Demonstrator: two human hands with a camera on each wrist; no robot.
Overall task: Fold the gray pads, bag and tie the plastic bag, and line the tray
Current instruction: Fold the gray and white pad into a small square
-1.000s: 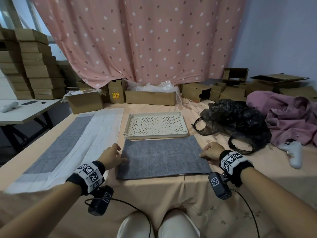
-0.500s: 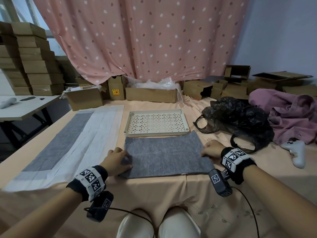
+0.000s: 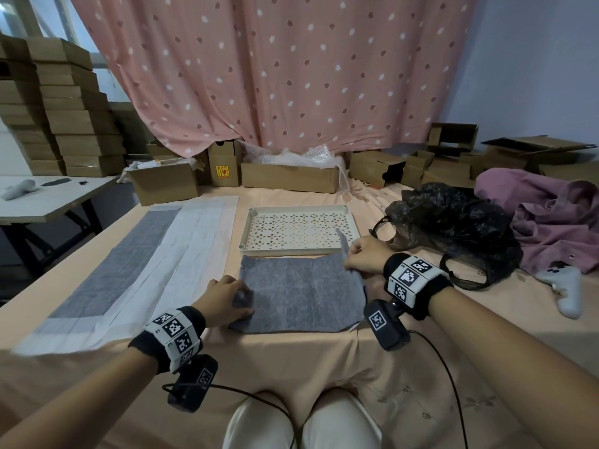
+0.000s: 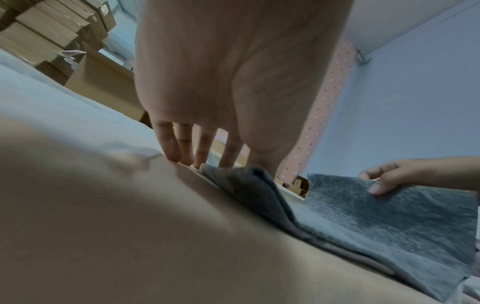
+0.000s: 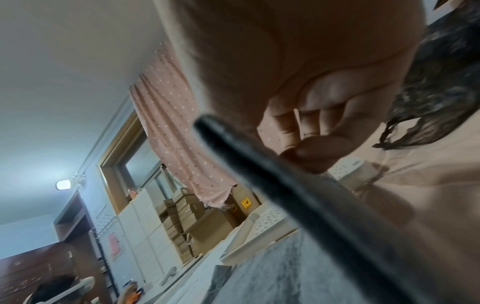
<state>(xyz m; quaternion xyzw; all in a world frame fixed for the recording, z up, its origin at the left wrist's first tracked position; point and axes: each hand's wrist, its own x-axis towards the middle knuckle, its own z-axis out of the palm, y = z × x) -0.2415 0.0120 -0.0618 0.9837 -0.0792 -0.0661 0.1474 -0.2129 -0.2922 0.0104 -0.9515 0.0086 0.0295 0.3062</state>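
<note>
A folded gray pad lies on the peach cloth right in front of me, just short of the perforated cream tray. My left hand pinches the pad's left edge, which bunches up at the thumb; the left wrist view shows that raised fold beside my fingertips. My right hand pinches the pad's far right corner and holds it off the table, also seen as the right hand in the left wrist view. The crumpled black plastic bag lies to the right of the tray.
A long white sheet with a gray centre is spread out on the left. A purple garment and a white controller lie at the right. Cardboard boxes line the back edge under the curtain.
My right hand went from resting at the pad's right edge to lifting its far right corner. My left hand slid onto the left edge and bunched it up.
</note>
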